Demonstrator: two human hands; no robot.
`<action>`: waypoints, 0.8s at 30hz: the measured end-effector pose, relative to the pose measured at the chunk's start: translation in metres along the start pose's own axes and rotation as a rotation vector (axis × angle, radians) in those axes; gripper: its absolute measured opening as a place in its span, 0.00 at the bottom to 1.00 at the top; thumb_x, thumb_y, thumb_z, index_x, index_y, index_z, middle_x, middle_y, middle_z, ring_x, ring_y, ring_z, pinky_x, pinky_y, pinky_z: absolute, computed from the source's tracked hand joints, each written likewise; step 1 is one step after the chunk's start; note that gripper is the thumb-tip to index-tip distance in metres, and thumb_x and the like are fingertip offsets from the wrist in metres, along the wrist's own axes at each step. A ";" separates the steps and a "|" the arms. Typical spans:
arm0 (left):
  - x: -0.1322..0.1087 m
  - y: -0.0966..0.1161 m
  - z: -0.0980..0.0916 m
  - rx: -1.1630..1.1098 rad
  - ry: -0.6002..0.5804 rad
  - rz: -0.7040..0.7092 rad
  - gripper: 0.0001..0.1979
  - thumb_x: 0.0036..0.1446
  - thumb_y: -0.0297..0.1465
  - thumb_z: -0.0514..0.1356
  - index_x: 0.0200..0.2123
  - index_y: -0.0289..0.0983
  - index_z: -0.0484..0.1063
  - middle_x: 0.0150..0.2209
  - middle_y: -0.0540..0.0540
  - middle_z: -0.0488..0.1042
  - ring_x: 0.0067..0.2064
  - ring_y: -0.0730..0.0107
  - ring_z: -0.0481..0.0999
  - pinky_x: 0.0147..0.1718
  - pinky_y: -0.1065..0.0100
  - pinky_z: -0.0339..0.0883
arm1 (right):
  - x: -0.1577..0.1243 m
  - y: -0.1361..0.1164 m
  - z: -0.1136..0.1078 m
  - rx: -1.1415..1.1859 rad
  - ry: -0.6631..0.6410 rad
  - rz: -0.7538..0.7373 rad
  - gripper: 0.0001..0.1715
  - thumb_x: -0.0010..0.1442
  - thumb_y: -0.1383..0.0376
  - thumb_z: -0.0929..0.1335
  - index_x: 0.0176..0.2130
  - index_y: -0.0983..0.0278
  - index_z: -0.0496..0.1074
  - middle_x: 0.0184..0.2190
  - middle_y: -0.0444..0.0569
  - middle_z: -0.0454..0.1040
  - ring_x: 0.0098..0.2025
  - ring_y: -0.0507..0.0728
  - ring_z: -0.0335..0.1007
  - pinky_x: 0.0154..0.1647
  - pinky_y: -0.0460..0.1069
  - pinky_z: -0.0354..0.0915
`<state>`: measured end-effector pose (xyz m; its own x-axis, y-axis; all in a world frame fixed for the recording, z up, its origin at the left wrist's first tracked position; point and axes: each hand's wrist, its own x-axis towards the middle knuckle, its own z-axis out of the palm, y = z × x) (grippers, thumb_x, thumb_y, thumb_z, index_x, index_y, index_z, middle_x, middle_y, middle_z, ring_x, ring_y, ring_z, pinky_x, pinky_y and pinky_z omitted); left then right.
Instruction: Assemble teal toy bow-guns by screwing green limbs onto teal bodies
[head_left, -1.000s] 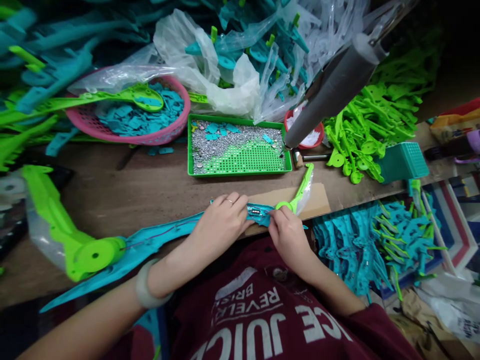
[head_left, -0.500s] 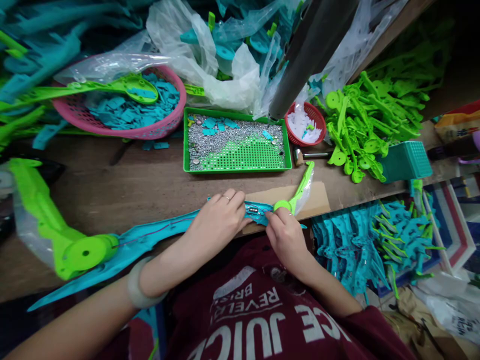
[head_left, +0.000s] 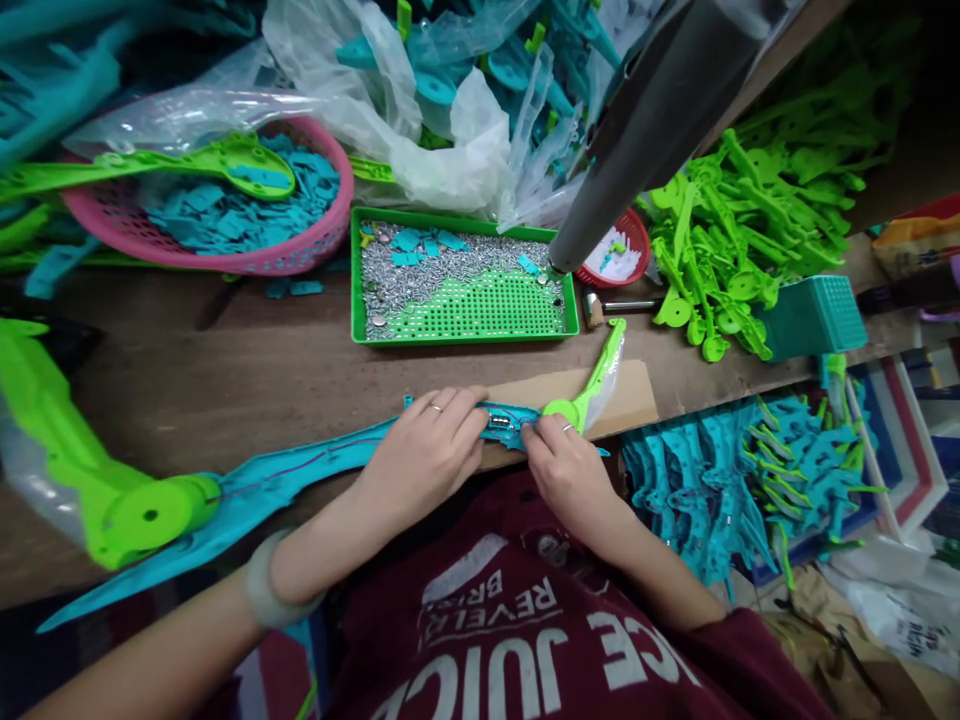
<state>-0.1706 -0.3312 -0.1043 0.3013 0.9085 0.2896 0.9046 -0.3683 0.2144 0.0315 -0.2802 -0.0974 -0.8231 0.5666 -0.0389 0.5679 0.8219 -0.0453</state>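
A long blue plastic toy shell, curved like a bow or sword, lies along the table's front edge. A thin dark wire runs inside it, and small metal parts sit in its middle hollow. A bright green piece with a round hub is joined at the left, and a smaller green arm at the right. My left hand is closed over the shell's middle. My right hand pinches at the shell beside the smaller green arm; whatever its fingertips hold is hidden.
Behind the shell stands a green tray of screws. A pink basket of blue pieces, a red basket, a hammer and a green parts pile surround it. A metal post slants down. Cardboard lies under the shell.
The view has shifted slightly, so the tray and baskets appear further left. My left thumb has drawn in against the fingers. My right hand remains pinching at the same part of the shell.
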 end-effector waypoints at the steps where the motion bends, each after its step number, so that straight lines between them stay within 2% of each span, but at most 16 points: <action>1: 0.000 0.002 0.000 -0.026 0.003 -0.004 0.09 0.63 0.24 0.54 0.40 0.31 0.75 0.48 0.34 0.76 0.46 0.52 0.74 0.45 0.55 0.69 | 0.000 0.000 0.000 0.007 -0.006 0.002 0.13 0.69 0.72 0.61 0.47 0.67 0.74 0.38 0.54 0.70 0.41 0.59 0.67 0.43 0.51 0.70; 4: 0.005 0.006 -0.001 -0.103 -0.031 0.049 0.13 0.63 0.26 0.55 0.48 0.33 0.75 0.48 0.37 0.77 0.48 0.53 0.74 0.49 0.53 0.68 | 0.002 -0.001 -0.002 0.040 -0.016 0.007 0.13 0.69 0.73 0.61 0.46 0.68 0.74 0.37 0.54 0.70 0.41 0.59 0.67 0.42 0.51 0.71; 6: 0.010 0.007 0.001 -0.114 -0.071 0.074 0.13 0.64 0.29 0.57 0.50 0.33 0.74 0.45 0.39 0.77 0.47 0.53 0.75 0.49 0.53 0.67 | 0.002 -0.001 -0.002 0.050 -0.012 0.011 0.13 0.68 0.73 0.62 0.48 0.70 0.73 0.37 0.54 0.70 0.41 0.59 0.67 0.42 0.51 0.71; 9: 0.017 0.006 0.006 -0.090 -0.116 0.072 0.10 0.66 0.32 0.58 0.46 0.34 0.76 0.40 0.41 0.76 0.44 0.55 0.74 0.47 0.55 0.68 | 0.001 -0.002 -0.002 0.047 -0.015 0.015 0.15 0.68 0.73 0.61 0.50 0.70 0.72 0.37 0.55 0.70 0.41 0.60 0.66 0.41 0.51 0.71; 12: 0.020 0.003 0.007 -0.081 -0.113 0.090 0.10 0.67 0.33 0.58 0.44 0.34 0.76 0.38 0.42 0.74 0.42 0.56 0.73 0.45 0.56 0.67 | 0.000 -0.003 -0.003 0.049 -0.023 0.033 0.16 0.68 0.72 0.60 0.52 0.70 0.72 0.37 0.55 0.70 0.41 0.59 0.65 0.40 0.51 0.71; 16: 0.022 0.000 0.005 -0.094 -0.102 0.093 0.11 0.67 0.35 0.59 0.43 0.34 0.76 0.36 0.44 0.73 0.40 0.57 0.71 0.43 0.58 0.66 | -0.001 -0.003 -0.005 0.082 -0.013 -0.014 0.15 0.67 0.71 0.61 0.48 0.71 0.74 0.38 0.56 0.71 0.40 0.60 0.63 0.41 0.54 0.70; 21: 0.030 -0.006 0.003 -0.082 -0.219 0.118 0.10 0.65 0.38 0.62 0.40 0.36 0.77 0.36 0.45 0.72 0.39 0.58 0.69 0.41 0.59 0.63 | -0.004 -0.002 -0.007 0.105 0.010 -0.065 0.15 0.67 0.70 0.62 0.47 0.72 0.75 0.41 0.59 0.73 0.39 0.61 0.64 0.41 0.57 0.68; 24: 0.036 -0.009 0.002 -0.101 -0.294 0.139 0.11 0.65 0.39 0.62 0.40 0.37 0.77 0.37 0.45 0.72 0.40 0.58 0.69 0.41 0.59 0.61 | -0.005 -0.001 -0.006 0.124 0.097 -0.062 0.14 0.68 0.67 0.62 0.42 0.70 0.76 0.38 0.57 0.73 0.38 0.60 0.63 0.40 0.56 0.67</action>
<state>-0.1673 -0.2951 -0.0973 0.5071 0.8607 0.0447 0.8187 -0.4973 0.2871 0.0352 -0.2836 -0.0908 -0.8498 0.5233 0.0636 0.5078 0.8449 -0.1682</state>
